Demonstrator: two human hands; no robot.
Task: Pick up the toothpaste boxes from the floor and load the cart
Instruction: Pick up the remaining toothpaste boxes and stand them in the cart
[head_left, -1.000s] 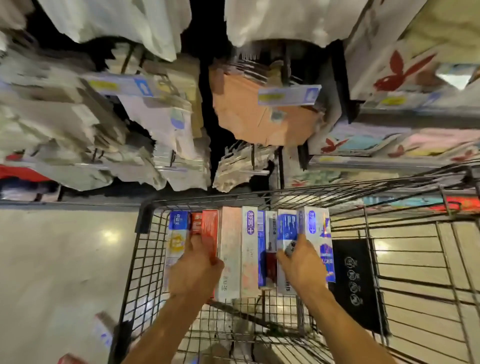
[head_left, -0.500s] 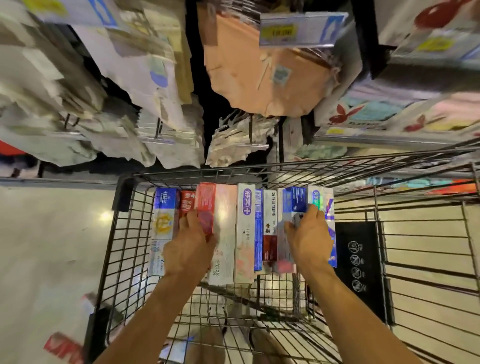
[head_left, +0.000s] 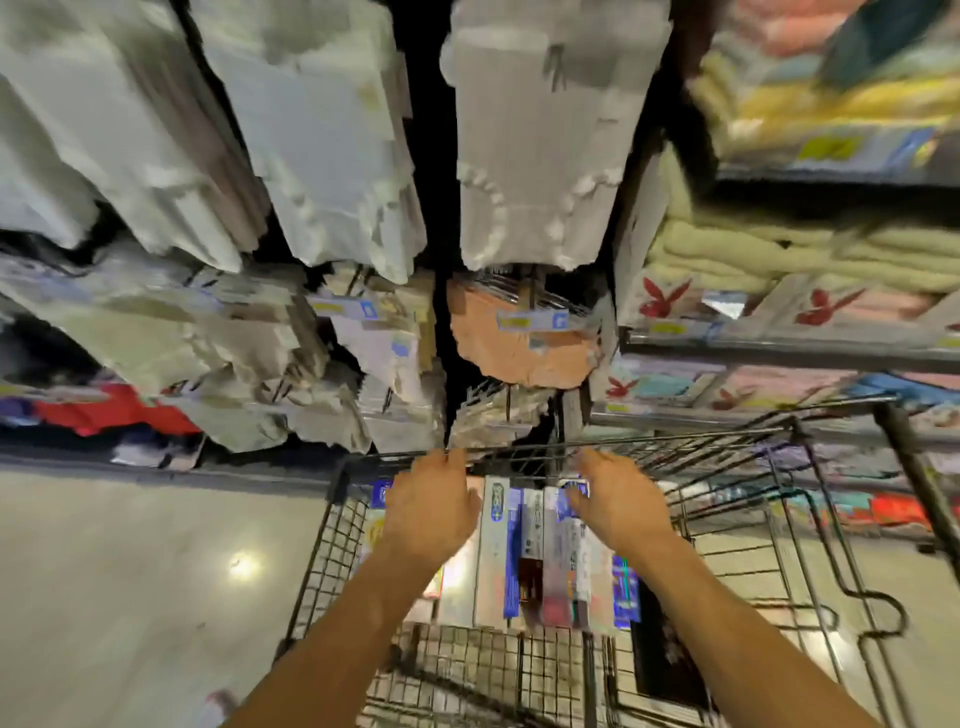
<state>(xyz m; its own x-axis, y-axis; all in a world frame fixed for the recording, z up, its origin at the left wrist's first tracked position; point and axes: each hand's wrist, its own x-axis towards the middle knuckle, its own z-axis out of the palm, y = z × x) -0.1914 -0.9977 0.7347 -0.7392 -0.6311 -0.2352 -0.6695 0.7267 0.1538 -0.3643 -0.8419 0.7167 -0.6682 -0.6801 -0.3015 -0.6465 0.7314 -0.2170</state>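
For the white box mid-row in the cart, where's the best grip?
Pinch the white box at its near end, coming from the person's side: neighbouring boxes seem packed against its long sides, leaving that end exposed.

Dim store light; glare spot on floor (head_left: 243, 565); heavy motion blur; wide-angle warping at edges.
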